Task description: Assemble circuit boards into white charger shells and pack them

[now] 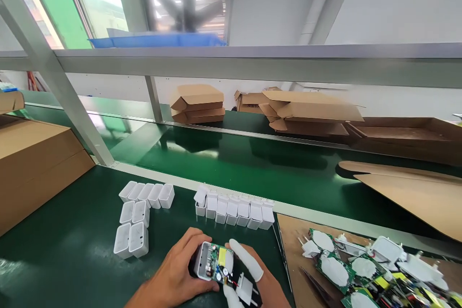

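My left hand [176, 269] is closed around a small white plastic housing [202, 262], its open side facing me. A green circuit board [215, 259] with a yellow transformer and capacitors sits at the housing's opening; how far it is inside I cannot tell. My right hand [265, 276], with white covers on two fingers, grips the board from the right. Wires run from the board to a white plug piece [245, 289] beside these fingers. Beyond my hands stand a row of white housings with flaps or lids on top [233, 211] and a group of open white housings [139, 238].
At right, a cardboard sheet [294, 255] carries a heap of circuit boards [334, 269] and dark tweezers [317, 286]. A large carton [39, 168] stands left. Behind a metal rail runs a green belt [231, 154], with cardboard boxes [306, 106] beyond. A grey beam [252, 65] crosses above.
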Tool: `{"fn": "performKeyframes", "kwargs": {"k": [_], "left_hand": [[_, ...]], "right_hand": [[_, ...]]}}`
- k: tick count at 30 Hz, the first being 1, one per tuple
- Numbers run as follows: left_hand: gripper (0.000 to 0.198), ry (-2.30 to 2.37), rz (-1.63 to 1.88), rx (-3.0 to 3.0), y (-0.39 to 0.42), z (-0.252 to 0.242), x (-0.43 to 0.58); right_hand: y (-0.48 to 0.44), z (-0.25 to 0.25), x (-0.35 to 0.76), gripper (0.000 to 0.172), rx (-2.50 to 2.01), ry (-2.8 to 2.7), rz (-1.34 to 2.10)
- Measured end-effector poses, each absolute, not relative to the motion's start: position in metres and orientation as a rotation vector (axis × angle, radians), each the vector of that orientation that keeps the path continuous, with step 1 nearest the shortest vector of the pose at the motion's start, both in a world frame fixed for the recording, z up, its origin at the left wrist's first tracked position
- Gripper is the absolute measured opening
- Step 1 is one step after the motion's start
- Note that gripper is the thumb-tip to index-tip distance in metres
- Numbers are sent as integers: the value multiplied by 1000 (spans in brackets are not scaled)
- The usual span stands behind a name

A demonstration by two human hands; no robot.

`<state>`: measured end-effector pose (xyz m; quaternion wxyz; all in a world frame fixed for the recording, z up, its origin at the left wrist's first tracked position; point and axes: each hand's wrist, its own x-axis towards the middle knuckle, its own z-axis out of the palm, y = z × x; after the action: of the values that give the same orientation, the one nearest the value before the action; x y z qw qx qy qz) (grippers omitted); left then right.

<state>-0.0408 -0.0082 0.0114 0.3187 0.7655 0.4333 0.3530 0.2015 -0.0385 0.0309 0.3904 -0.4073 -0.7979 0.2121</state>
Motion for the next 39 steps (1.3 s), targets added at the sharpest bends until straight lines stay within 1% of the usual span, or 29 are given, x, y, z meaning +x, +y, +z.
{"fn": "performKeyframes", "kwargs": {"k": [3,9,11,18,25,31,39], "left_hand": [[72,1155,1068,2225,-11,3,-36],[66,1142,1149,2420,-10,1,-39],[66,1140,1153,2433,-11,1,-39],[72,1176,1114,2453,-13,-1,-39],[70,1164,1103,2472,-14,2,-39],[69,1144,1105,2470,-14,6,-40],[68,1151,1128,2483,-14,12,-39]], "right_hand": [[-34,23,197,71,-937,-2118,289],[-34,22,195,91,-973,-2233,263],[-36,27,194,95,-1015,-2267,285],[-39,37,189,96,-1095,-2309,313],[-37,42,187,98,-1053,-2312,274],[-40,54,184,94,-1084,-2316,278],[-42,58,184,97,-1103,-2356,302]]}}
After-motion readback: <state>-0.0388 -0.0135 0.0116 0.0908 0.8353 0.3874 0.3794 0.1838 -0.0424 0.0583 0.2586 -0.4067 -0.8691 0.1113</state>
